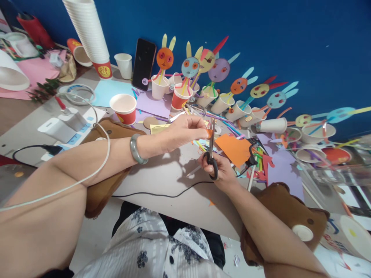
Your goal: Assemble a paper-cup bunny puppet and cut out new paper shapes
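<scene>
In the middle of the head view, my left hand [185, 129] pinches a small orange paper piece [209, 133] at the fingertips. My right hand [222, 172] grips black-handled scissors [211, 150] with fingers through the loops, blades pointing up beside the orange piece. Whether the blades touch the paper I cannot tell. Just behind my right hand lies a larger sheet of orange paper [233, 148] on the table [162, 177]. A small orange scrap [211, 202] rests near the table's front edge.
Paper cups holding rabbit-faced paper figures [165, 58] line the blue wall. A cup stack [87, 31], a phone [144, 63] and a red cup [123, 110] stand back left. A power strip [78, 133] with cables lies left. Brown cushions [285, 216] lie under both arms.
</scene>
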Motion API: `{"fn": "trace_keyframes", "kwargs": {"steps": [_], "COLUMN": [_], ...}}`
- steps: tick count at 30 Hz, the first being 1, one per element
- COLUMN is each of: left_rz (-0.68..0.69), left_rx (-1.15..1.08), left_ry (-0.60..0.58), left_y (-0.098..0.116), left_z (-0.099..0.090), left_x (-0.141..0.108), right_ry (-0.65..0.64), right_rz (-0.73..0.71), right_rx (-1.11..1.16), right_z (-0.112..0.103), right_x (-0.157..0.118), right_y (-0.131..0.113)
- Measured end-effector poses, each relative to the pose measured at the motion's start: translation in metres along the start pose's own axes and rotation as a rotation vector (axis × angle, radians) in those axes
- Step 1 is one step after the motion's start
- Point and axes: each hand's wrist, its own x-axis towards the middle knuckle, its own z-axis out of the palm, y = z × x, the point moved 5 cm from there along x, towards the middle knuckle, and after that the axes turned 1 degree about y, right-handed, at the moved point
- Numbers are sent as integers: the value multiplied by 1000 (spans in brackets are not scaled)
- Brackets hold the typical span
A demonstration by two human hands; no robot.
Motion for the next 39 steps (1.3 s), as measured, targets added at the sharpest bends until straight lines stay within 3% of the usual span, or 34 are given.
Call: {"fn": "trace_keyframes", "kwargs": {"steps": [39], "left_rz": [-10], "left_rx": [19], "left_ry": [64], "left_y": [7], "left_z": [-2], "left_x": [-1], "right_ry": [2], "right_rz": [0], "right_rx": [-2], "right_z": [-1], "right_x": [-1], "right_y": [3]}}
